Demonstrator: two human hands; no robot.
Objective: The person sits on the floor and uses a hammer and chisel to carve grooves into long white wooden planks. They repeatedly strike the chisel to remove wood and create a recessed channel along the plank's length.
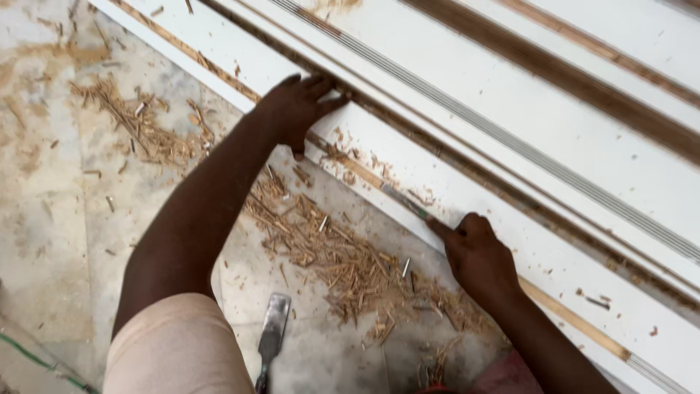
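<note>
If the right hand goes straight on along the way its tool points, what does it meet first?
Probably the loose wood chips lying on the white board. The right hand aims its thin tool up-left along the groove; further on sits the left hand. Depth is unclear.

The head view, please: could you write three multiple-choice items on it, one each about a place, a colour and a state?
1. Where does the chisel lie?
A. on the floor
B. on the boards
C. in the left hand

2. What colour are the boards?
A. green
B. white
C. black

3. How is the left hand?
A. pressed flat on a board
B. raised in the air
C. holding the chisel

Answers: 1 A, it rests on the floor beside the shavings. 2 B, white faces with brown strips. 3 A, its fingers lie spread on the board, while the right hand grips a thin tool.
</note>
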